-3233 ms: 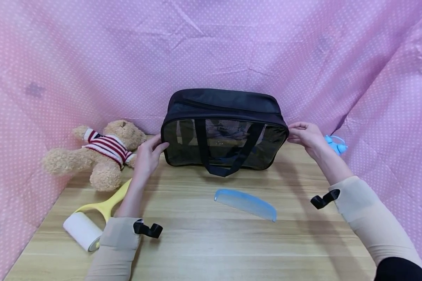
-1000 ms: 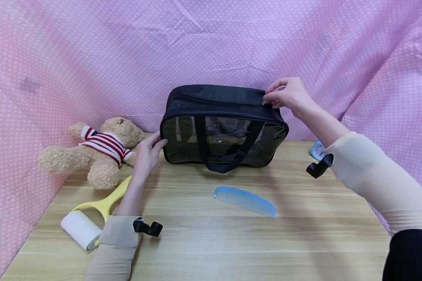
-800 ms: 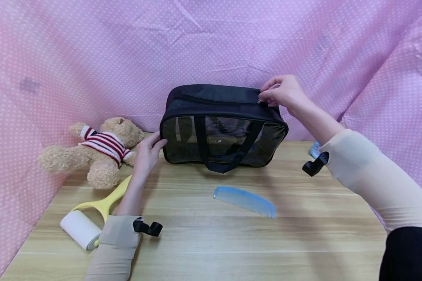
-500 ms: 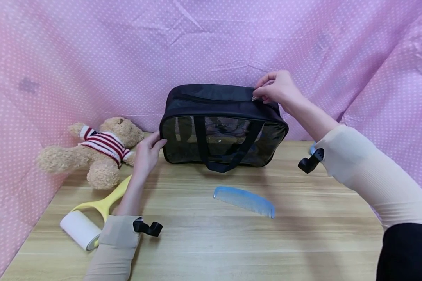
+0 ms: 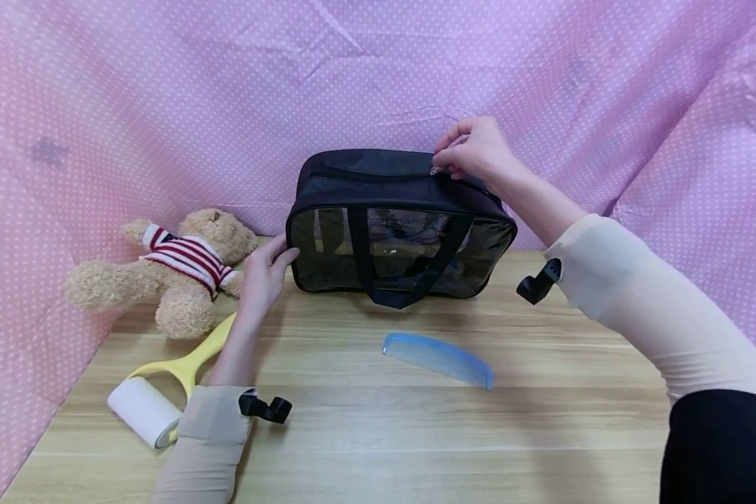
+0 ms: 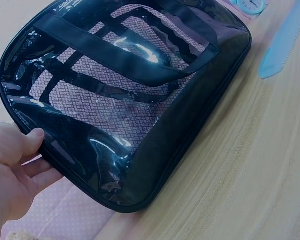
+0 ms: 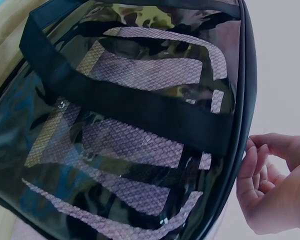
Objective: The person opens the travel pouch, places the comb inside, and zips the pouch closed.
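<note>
A black bag (image 5: 330, 273) with clear front panels and dark strap handles stands upright at the back of the table. My left hand (image 5: 264, 276) grips its left edge, the thumb on the front and the fingers round the side, as the left wrist view shows close up. At the top, my right hand (image 5: 475, 150) pinches the small metal zipper pull (image 5: 434, 170) between thumb and fingertips, right of the middle of the zipper (image 5: 365, 176). In the right wrist view those fingertips are partly hidden behind the bag's upper edge.
A blue comb (image 5: 437, 358) lies on the wooden table (image 5: 378, 448) before the bag. Left are a teddy bear (image 5: 192, 262) in a striped sweater and a yellow-handled lint roller (image 5: 145, 411). A blue alarm clock (image 6: 250, 5) shows beyond the bag. Pink dotted cloth (image 5: 378, 77) hangs behind.
My right hand has gone from the bag's right side up to the zipper pull, then drawn it left along the top. The left hand keeps its hold on the left edge.
</note>
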